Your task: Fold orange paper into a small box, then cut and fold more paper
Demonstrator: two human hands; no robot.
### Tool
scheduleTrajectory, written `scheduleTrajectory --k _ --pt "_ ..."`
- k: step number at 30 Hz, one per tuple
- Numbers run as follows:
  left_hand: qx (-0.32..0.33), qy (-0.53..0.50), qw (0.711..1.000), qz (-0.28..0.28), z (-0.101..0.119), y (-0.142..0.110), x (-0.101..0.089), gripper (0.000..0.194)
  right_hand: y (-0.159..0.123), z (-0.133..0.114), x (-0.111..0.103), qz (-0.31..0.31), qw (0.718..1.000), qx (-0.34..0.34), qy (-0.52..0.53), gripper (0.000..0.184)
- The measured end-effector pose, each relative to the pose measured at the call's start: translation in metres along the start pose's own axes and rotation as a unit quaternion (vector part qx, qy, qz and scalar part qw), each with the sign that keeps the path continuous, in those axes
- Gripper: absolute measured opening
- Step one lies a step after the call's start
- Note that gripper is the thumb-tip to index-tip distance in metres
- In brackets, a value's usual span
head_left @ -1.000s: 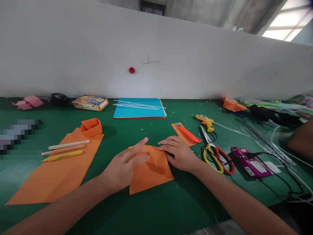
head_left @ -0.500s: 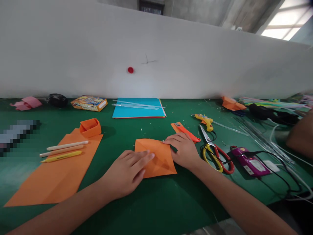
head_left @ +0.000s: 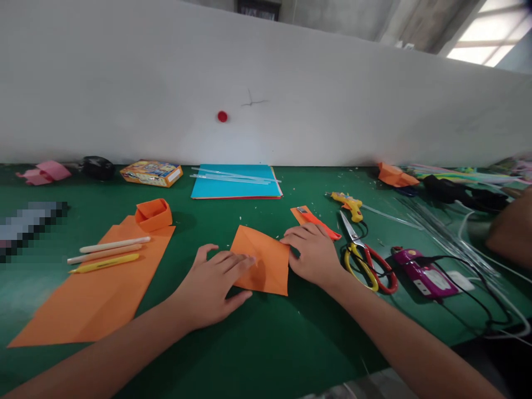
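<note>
A small square of orange paper (head_left: 266, 260) with faint crease lines lies on the green table in front of me. My left hand (head_left: 211, 285) rests on its left side, fingers spread flat and the thumb apart near the lower edge. At the upper right corner, my right hand (head_left: 313, 255) has its fingers bent and gripping the paper's edge; its thumb is partly hidden. Just beyond that hand is an orange utility knife (head_left: 320, 223) on an orange paper scrap. Scissors (head_left: 361, 255) with a yellow and a red handle lie to its right.
On the left, several pens (head_left: 110, 256) and a folded orange paper box (head_left: 153, 215) sit on a larger orange sheet (head_left: 95, 302). Blue paper (head_left: 236, 189) lies at the back. Rightward are a yellow glue gun (head_left: 349, 205), a purple power unit (head_left: 424, 274), cables and another person's arm (head_left: 511, 233).
The orange square has turned clockwise a little on the table. My left hand has shifted slightly left and its fingers have spread wider. The right hand stays by the same edge.
</note>
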State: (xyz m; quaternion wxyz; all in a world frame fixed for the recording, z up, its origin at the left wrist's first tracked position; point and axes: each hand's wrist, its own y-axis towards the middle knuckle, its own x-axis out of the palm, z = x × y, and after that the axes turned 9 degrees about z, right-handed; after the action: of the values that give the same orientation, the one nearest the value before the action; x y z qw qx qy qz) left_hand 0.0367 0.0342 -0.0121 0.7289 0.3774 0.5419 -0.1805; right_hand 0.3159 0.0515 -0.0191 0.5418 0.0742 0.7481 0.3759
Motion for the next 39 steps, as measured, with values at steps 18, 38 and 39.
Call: scheduleTrajectory --k 18,38,39 --pt "-0.038 0.009 0.999 -0.015 0.004 0.0 0.0 0.068 0.003 0.021 0.0 -0.048 0.998 -0.046 -0.01 0.026" --pt "-0.01 -0.018 1.0 -0.011 -0.003 0.001 0.003 0.063 0.0 0.0 -0.002 -0.125 0.988 -0.078 0.042 0.033" --pt "-0.01 -0.021 1.0 -0.009 -0.003 0.001 0.003 0.061 0.0 0.001 -0.002 -0.125 0.987 -0.076 0.062 0.029"
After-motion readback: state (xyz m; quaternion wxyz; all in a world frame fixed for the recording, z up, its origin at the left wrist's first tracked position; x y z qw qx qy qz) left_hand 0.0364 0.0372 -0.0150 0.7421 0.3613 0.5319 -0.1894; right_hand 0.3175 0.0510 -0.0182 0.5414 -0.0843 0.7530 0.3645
